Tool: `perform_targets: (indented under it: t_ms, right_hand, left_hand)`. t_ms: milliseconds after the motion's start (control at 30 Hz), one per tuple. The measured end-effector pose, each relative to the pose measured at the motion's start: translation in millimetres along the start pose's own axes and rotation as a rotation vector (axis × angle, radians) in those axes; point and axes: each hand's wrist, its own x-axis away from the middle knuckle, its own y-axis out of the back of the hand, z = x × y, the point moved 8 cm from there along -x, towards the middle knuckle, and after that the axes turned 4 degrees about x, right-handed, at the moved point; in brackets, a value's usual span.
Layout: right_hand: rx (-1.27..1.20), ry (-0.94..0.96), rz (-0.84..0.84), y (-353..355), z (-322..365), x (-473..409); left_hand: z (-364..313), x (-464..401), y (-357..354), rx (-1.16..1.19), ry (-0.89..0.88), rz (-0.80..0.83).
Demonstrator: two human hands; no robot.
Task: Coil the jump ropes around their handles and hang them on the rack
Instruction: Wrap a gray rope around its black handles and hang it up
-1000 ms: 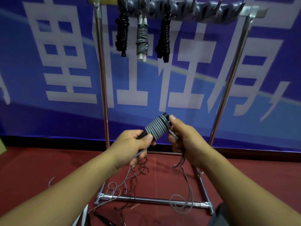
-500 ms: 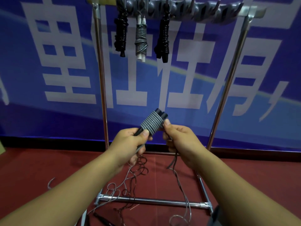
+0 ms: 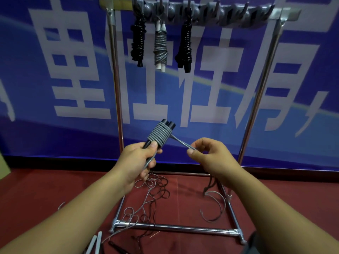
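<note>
Single head cam, looks forward and slightly down, close on both hands at 6 o'clock; rack (image 3: 117, 88) and banner (image 3: 55, 70) at 12 o'clock.

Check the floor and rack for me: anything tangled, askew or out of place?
Yes: loose ropes lie tangled in loops on the red floor inside the rack base, uncoiled. The three bundles hanging on the hooks look tidy.
</note>
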Motion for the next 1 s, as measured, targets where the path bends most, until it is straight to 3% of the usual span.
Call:
perform_targets:
  t_ms: [167,400,667,867,1000]
  right_hand:
    - [0.016,-0.064,-0.026,9.1,-8.3,-3.2]
    - [-0.312,-0.309,0.08,8.2,-16.5,0.0]
    - [-0.214,-0.233,0.233,1.6,-3.2,10.0]
    - [-0.075,-0.206,0.222,0.1,-4.4,8.1]
    - [-0.032,-0.217,0.236,-9.7,-9.7,9.3]
  left_hand:
    - [-3.4,2.3,-2.6,0.006,-0.008,0.007]
    - [-7.1,4.2,-2.8,-0.069,-0.039,0.005]
    - [-12.9,0.8,3.2,-0.252,-0.089,-0.039]
    - [-17.3,-2.8,7.8,-0.514,-0.185,-0.098]
    - [-8.5,-5.5,8.0,-0.382,-0.112,-0.102]
